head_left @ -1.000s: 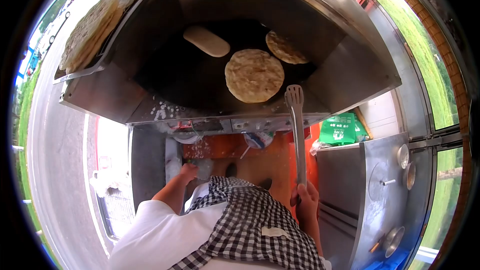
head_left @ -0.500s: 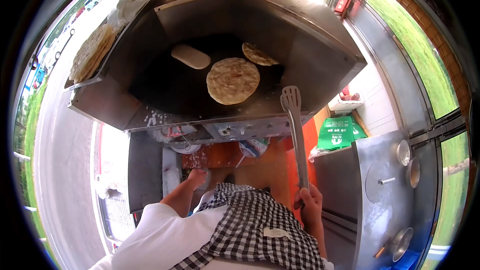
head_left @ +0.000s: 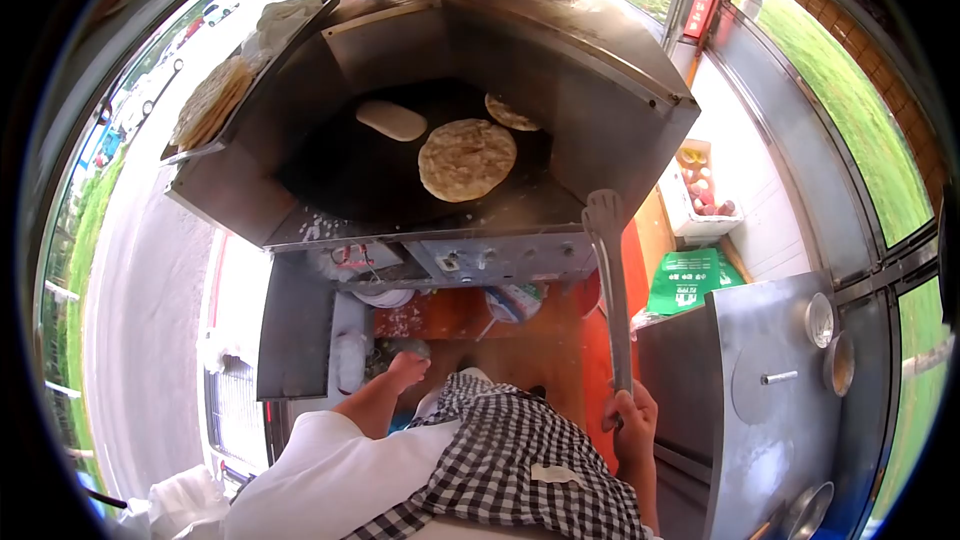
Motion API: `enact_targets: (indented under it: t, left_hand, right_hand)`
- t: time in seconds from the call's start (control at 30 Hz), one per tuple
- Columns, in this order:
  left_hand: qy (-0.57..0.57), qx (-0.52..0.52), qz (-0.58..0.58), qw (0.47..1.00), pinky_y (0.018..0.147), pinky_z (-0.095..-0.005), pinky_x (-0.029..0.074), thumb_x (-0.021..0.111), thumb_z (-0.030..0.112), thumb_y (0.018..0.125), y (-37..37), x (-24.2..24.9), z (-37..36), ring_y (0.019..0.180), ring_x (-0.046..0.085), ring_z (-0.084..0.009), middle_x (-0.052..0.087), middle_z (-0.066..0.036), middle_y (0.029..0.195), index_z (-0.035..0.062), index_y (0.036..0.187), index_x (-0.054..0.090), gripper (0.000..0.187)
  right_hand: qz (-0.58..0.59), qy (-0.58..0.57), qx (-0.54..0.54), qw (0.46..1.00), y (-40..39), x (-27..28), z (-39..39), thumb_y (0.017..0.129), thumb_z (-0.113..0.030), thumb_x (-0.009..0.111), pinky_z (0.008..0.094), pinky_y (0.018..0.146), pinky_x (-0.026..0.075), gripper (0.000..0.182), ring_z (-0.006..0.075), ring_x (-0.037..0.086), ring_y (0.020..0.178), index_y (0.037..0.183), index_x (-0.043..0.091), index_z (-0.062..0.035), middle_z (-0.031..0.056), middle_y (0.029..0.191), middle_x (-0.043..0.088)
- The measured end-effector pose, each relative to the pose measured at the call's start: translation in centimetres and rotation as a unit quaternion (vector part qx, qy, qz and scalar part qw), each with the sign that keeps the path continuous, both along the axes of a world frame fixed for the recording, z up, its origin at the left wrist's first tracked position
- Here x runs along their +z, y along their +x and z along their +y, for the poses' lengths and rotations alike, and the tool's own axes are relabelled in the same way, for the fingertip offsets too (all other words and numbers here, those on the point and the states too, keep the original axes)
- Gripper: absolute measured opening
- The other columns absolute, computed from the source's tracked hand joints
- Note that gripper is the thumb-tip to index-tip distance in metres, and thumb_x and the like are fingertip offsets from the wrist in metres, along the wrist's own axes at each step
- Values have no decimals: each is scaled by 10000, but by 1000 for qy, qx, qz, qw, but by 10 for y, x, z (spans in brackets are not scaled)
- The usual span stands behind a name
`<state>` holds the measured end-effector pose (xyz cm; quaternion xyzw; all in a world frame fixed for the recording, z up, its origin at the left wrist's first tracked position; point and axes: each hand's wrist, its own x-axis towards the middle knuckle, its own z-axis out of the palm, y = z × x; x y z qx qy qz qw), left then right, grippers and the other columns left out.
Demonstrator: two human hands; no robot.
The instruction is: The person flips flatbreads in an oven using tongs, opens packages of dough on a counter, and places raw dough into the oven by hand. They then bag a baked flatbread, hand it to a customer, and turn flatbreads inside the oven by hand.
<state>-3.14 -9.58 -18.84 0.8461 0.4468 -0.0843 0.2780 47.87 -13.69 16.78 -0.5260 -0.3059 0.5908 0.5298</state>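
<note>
My right hand (head_left: pixel 632 418) is closed round the lower end of long metal tongs (head_left: pixel 612 285), which point up and away from me. Their slotted head is just in front of the griddle's right corner and touches no bread. My left hand (head_left: pixel 408 368) hangs low at the other side, fingers curled, with nothing visible in it. On the dark griddle (head_left: pixel 340 175) lie a round browned flatbread (head_left: pixel 467 160), a pale oval piece of dough (head_left: pixel 391 122) and another browned flatbread (head_left: pixel 512 112), partly cut off from view by the right wall.
Metal walls (head_left: pixel 600 130) enclose the griddle's sides and back. Several flatbreads (head_left: pixel 212 105) are stacked on the left ledge. To the right are a steel counter (head_left: pixel 690 370) with bowls, a green bag (head_left: pixel 684 278) and a white box (head_left: pixel 697 223). A tub (head_left: pixel 515 302) stands below the griddle.
The view has shifted, bringing more of the white box at right into sight. My right hand still grips the tongs, and the breads keep their places on the griddle.
</note>
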Motion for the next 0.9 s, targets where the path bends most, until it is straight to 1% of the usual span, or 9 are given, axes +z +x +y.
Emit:
enact_targets:
  t: [0.07,0.1,0.13,0.17,0.2,0.23,0.47,0.8,0.9]
  left_hand:
    - [25,69,66,995,583,-388,520,480,198,939,20,16,-11,703,665,-195,645,-14,744,127,901,654,191]
    - [-145,329,-36,932,604,-397,531,496,191,928,41,36,-10,743,680,-204,657,-23,764,120,907,655,176]
    - [-297,553,-137,766,624,-407,542,511,184,918,50,48,-7,784,694,-213,668,-31,783,114,913,656,162]
    - [-210,368,-49,905,632,-413,547,541,191,898,44,41,-6,795,699,-233,679,-50,796,106,924,660,149]
    - [-106,162,46,980,640,-419,551,572,199,877,38,33,-6,807,704,-253,689,-70,808,99,936,664,148]
    - [7,-51,142,989,648,-425,556,602,206,857,37,41,0,819,709,-273,700,-89,821,91,947,668,160]
    - [-34,-6,153,988,675,-463,569,621,186,828,30,31,41,831,714,-320,711,-130,823,105,998,674,195]
    - [22,-82,170,982,702,-433,568,637,249,862,5,41,59,877,711,-273,710,-105,876,94,971,672,193]
    - [37,-63,116,991,700,-456,575,603,205,850,-23,-28,47,829,709,-348,712,-127,862,119,1011,694,204]
  right_hand:
    - [-3,8,-2,1000,4,1,-4,945,-177,586,217,491,387,280,84,492,509,1111,605,47,8,622,537]
    - [-6,14,-4,1000,5,2,-5,945,-176,583,217,492,391,277,86,492,505,1106,605,49,9,622,537]
    - [-4,14,-9,1000,5,2,-6,943,-176,584,219,489,391,279,90,493,500,1105,603,51,10,622,538]
    - [-2,19,-13,1000,5,1,-9,941,-176,585,221,487,390,281,94,494,496,1104,601,53,11,622,539]
    - [0,25,-14,1000,3,-1,-10,939,-177,587,223,484,390,283,97,495,491,1103,600,54,12,622,539]
    - [-2,24,-20,1000,0,-2,-10,939,-180,585,224,480,388,288,100,496,487,1104,597,56,15,618,540]
    - [-31,35,-53,998,-40,8,-17,945,-225,576,221,463,357,289,104,489,468,1043,590,47,24,584,538]
    - [-50,21,-74,996,-90,13,-25,943,-263,586,225,474,352,313,102,489,465,1008,592,44,33,578,550]
    - [-37,13,-68,997,-95,11,-31,938,-259,591,228,486,365,304,100,505,494,1002,603,38,37,606,563]
